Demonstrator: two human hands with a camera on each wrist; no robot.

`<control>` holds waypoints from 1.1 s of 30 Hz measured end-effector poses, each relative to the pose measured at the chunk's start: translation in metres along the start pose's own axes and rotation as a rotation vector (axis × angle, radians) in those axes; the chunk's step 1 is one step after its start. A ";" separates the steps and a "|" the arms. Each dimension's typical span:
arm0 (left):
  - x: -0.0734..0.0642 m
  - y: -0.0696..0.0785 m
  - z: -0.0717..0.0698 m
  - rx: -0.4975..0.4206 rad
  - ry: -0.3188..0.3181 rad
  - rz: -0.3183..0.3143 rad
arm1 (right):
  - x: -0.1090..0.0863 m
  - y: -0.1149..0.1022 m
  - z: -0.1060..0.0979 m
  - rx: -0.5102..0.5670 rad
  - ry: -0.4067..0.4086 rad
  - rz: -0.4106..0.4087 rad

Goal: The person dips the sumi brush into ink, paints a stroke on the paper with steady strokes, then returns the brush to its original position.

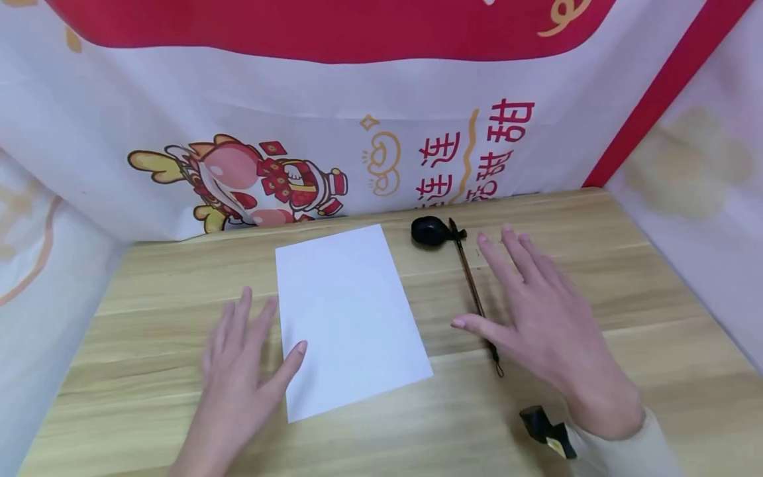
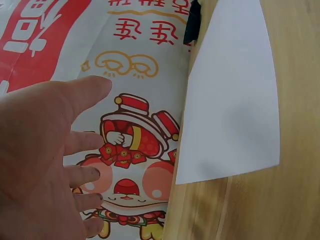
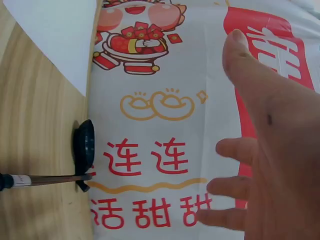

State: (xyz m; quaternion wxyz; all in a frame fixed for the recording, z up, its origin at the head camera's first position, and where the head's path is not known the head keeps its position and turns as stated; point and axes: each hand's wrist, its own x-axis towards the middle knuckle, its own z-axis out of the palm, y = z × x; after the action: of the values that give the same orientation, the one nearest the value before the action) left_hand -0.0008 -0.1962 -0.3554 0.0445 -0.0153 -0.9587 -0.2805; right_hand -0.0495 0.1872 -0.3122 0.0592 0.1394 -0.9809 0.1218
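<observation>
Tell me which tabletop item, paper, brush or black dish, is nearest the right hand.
The brush: in the head view, the right hand overlaps part of it; the paper and black dish sit farther off.

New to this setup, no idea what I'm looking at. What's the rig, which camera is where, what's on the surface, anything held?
There's no robot: you see a person's bare left hand and right hand. The widest picture comes from a camera on the head, looking forward and down; the other two come from cameras on each wrist, so each shows its own hand close up. On the pale wood-grain table lie a rectangular white sheet of paper, a small round black dish with a short handle, and a slim brown-handled brush, its dark tip at the dish's handle. Behind stands a white and red printed cloth. Neither hand holds anything; both are open.
</observation>
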 end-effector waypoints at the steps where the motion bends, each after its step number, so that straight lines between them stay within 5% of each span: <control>1: -0.001 0.001 0.000 -0.025 0.003 -0.002 | -0.001 0.000 0.001 0.032 0.006 -0.012; 7: -0.007 -0.001 0.004 -0.203 -0.007 -0.038 | -0.010 0.003 0.014 0.300 0.008 -0.043; 12: -0.005 -0.014 0.009 -0.358 -0.028 -0.111 | -0.004 0.001 0.038 0.503 0.162 -0.124; 18: -0.003 -0.035 0.017 -0.666 -0.011 -0.203 | 0.006 0.002 0.056 0.661 0.317 -0.187; 26: 0.005 -0.047 0.038 -0.469 -0.042 -0.179 | -0.001 0.028 0.069 0.639 0.319 -0.040; 33: 0.008 -0.048 0.050 -0.413 -0.068 -0.052 | -0.005 0.049 0.086 0.736 0.134 0.077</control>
State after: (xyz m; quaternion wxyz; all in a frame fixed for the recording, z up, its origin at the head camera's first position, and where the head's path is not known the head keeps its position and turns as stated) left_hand -0.0149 -0.2096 -0.4228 0.0008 -0.0086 -0.8818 -0.4715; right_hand -0.0664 0.2121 -0.4070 0.0647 0.1062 -0.8701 0.4770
